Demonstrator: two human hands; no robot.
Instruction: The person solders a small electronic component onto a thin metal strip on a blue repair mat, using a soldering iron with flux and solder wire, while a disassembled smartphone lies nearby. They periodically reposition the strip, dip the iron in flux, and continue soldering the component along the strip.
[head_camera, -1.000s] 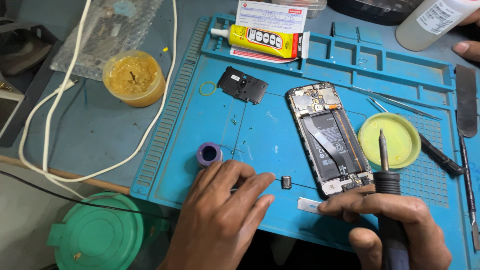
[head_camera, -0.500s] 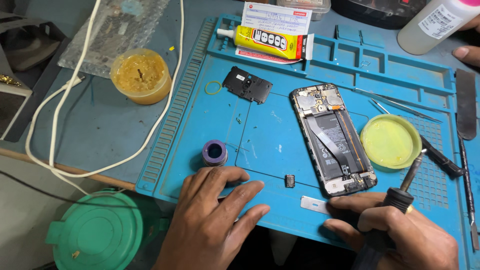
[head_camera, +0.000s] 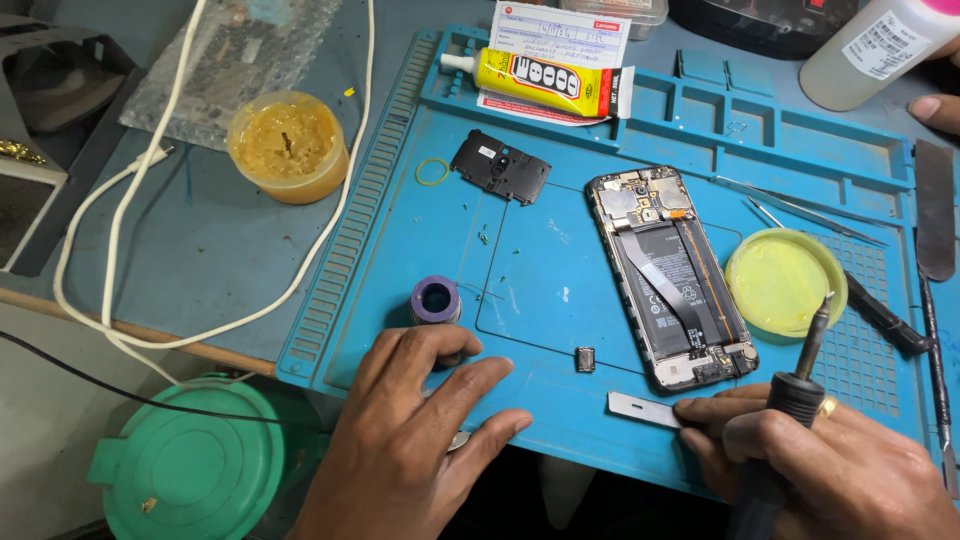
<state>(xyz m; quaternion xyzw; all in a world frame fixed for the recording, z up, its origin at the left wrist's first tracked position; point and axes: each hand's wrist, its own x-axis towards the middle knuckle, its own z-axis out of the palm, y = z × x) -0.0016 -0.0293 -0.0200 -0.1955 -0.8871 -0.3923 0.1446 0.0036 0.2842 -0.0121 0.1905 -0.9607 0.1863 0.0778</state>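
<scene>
An opened phone lies back-up on the blue work mat, its battery and board bare. My right hand grips a black soldering iron at the mat's front right, tip raised and tilted toward the round yellow dish. Its fingertips touch a small metal strip. My left hand rests flat on the mat's front edge, fingers apart, just below a purple solder spool. A tiny dark part lies between the hands. A black cover plate lies left of the phone.
An amber flux tub and white cable lie left of the mat. A yellow glue tube lies at the back. Tweezers, a black tool and a metal blade are right. Another person's fingers hold a white bottle. A green lid sits below.
My right hand has tilted the soldering iron from upright over the yellow dish to a lean toward the right. The left hand has flattened and spread on the mat's edge.
</scene>
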